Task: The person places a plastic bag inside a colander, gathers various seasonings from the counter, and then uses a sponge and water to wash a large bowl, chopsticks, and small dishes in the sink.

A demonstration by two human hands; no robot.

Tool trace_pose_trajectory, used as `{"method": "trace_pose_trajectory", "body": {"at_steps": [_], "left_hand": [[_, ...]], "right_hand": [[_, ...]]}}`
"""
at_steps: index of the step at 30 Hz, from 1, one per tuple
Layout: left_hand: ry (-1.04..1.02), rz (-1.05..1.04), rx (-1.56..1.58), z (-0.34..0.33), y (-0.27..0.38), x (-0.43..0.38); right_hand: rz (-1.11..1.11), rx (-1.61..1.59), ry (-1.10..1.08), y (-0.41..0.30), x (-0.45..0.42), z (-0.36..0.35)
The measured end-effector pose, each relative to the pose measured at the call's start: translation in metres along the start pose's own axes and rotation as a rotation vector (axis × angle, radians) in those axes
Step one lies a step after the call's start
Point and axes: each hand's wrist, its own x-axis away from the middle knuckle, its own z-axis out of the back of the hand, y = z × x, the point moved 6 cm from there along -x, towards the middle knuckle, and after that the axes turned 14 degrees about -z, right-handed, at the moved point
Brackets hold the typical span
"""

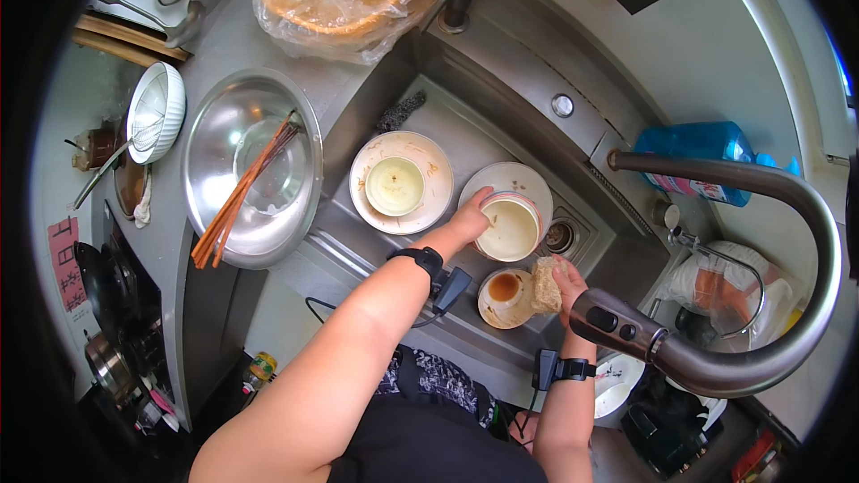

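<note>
In the steel sink, my left hand (470, 220) grips the rim of a cream-coloured bowl (511, 233), thumb over its inner edge. Partly under that bowl is a white plate (493, 178) with food bits on it. My right hand (570, 282) holds a tan sponge, perhaps a loofah (547, 286). The sponge overlaps the edge of a small soiled dish (493, 316) with brown liquid in it. To the left, another bowl (394, 186) with pale liquid sits on a plate with food scraps (429, 147).
A steel basin (201, 181) with chopsticks (241, 196) across it stands left of the sink. The faucet (815, 241) arches over the right side, its spray head near my right hand. A dark scouring pad (401, 111), a drain (559, 236) and a blue bottle (698, 141) are also in view.
</note>
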Motion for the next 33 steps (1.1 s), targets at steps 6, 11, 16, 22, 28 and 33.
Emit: {"method": "trace_pose_trajectory", "body": {"at_steps": [6,11,16,22,28,33], "left_hand": [[-0.090,0.048,-0.028,0.000,0.007,0.002],[-0.110,0.115,0.113,0.001,0.002,0.004],[-0.056,0.159,0.320,0.009,0.006,0.012],[0.162,0.131,0.522,0.030,0.035,0.018],[0.330,-0.039,0.706,0.049,0.061,-0.007],[0.388,-0.040,0.707,0.060,0.064,-0.031]], "right_hand": [[-0.004,-0.040,0.008,0.002,0.013,-0.003],[0.015,-0.048,-0.024,0.003,0.012,0.004],[0.038,-0.061,-0.011,-0.006,0.011,0.011],[0.064,-0.065,-0.015,-0.003,0.005,0.020],[0.060,0.003,0.035,-0.009,0.017,0.007],[0.037,-0.007,0.046,-0.009,0.022,0.000]]}}
